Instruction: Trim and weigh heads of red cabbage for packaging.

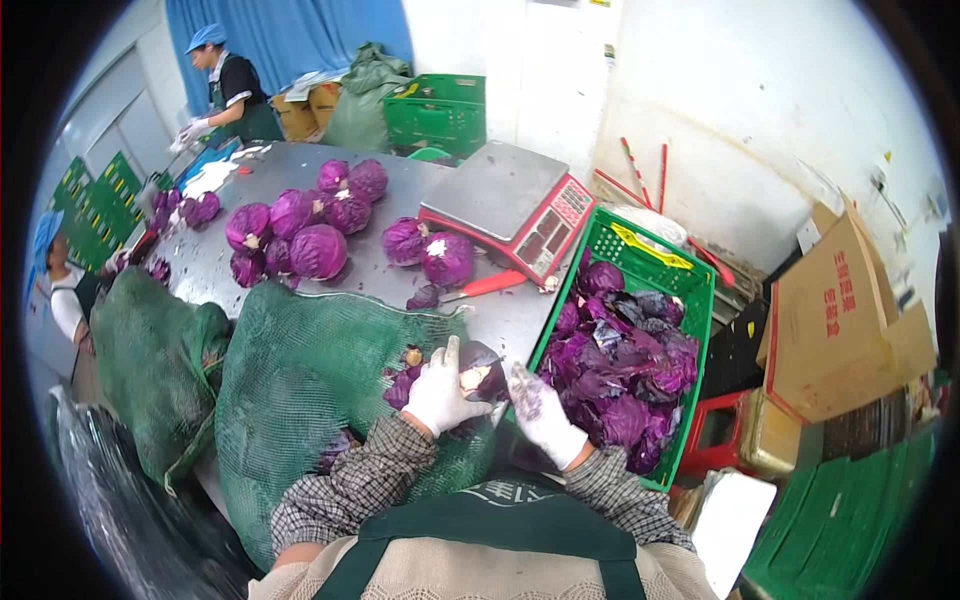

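My left hand, in a white glove, grips a red cabbage whose pale cut stem end faces up. My right hand, gloved and stained purple, is just right of that cabbage with its fingers stretched out; whether they touch it is unclear. Under my left forearm lies a green mesh sack with more cabbages showing at its mouth. Beside my right hand stands a green crate filled with loose purple cabbage leaves. A knife with a red handle rests on the table beyond the hands.
Several whole red cabbages sit on the metal table. A red scale with a grey plate stands at the table's right. Another mesh sack is at left, a cardboard box at right. Two co-workers in blue caps are at the far left.
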`<state>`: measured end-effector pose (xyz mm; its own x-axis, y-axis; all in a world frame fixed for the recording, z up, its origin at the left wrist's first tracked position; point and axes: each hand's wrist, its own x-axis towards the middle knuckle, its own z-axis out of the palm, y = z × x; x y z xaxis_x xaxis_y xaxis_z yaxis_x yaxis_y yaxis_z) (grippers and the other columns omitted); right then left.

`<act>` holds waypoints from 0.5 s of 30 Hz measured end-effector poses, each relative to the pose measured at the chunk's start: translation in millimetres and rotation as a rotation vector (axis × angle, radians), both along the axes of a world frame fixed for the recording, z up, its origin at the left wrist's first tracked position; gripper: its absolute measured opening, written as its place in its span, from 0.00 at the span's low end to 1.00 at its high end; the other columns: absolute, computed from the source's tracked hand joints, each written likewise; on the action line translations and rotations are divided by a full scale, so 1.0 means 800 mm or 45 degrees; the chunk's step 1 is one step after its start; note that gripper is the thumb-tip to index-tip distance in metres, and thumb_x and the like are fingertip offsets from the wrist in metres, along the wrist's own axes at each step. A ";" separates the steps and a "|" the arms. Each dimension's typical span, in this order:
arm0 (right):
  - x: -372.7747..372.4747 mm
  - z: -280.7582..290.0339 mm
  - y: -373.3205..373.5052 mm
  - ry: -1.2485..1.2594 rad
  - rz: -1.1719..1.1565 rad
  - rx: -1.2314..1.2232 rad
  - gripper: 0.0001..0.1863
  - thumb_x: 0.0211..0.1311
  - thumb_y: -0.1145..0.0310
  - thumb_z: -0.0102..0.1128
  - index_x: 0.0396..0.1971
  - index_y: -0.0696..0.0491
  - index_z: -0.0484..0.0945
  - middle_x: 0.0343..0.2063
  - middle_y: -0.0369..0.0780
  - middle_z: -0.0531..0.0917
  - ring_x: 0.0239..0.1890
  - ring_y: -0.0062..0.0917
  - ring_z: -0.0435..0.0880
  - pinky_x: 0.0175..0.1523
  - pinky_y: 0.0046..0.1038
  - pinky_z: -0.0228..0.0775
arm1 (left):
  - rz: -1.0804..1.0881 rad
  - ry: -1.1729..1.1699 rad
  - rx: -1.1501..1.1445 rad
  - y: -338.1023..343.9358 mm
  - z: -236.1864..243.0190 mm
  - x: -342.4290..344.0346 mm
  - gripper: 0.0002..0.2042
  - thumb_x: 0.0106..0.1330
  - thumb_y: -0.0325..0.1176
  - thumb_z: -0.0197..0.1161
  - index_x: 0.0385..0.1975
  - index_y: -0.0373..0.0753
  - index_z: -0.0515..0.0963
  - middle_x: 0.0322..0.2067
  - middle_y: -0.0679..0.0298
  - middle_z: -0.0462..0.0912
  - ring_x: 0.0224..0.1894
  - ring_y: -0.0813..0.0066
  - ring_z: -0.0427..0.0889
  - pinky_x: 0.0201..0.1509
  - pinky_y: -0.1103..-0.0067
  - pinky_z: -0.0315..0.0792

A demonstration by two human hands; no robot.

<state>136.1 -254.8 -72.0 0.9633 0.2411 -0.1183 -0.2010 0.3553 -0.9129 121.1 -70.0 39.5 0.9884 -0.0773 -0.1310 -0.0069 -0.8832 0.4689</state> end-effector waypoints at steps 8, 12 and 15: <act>-0.014 0.054 0.024 -0.782 0.103 -1.231 0.27 0.67 0.65 0.46 0.61 0.64 0.59 0.54 0.53 0.71 0.54 0.39 0.75 0.56 0.27 0.67 | 0.123 0.024 0.123 -0.016 0.002 0.004 0.50 0.43 0.54 0.70 0.59 0.21 0.57 0.48 0.39 0.69 0.51 0.46 0.73 0.53 0.65 0.71; -0.001 0.072 0.032 -0.671 0.181 -1.365 0.30 0.64 0.63 0.45 0.62 0.64 0.57 0.49 0.52 0.75 0.45 0.41 0.79 0.47 0.32 0.73 | 0.174 -0.004 0.176 -0.025 -0.004 0.009 0.47 0.44 0.53 0.68 0.57 0.22 0.59 0.46 0.41 0.70 0.48 0.46 0.74 0.51 0.64 0.72; 0.016 0.071 0.034 -0.769 0.125 -1.603 0.28 0.65 0.61 0.46 0.60 0.63 0.60 0.26 0.46 0.82 0.26 0.41 0.82 0.31 0.36 0.74 | 0.195 -0.025 0.186 -0.028 -0.006 0.015 0.45 0.46 0.53 0.66 0.56 0.22 0.60 0.45 0.41 0.71 0.47 0.46 0.75 0.50 0.64 0.73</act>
<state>149.0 -227.3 -15.1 0.9281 0.3529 0.1186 0.3563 -0.7495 -0.5579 133.3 -92.4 34.7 0.9895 0.0927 -0.1106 0.1251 -0.9332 0.3370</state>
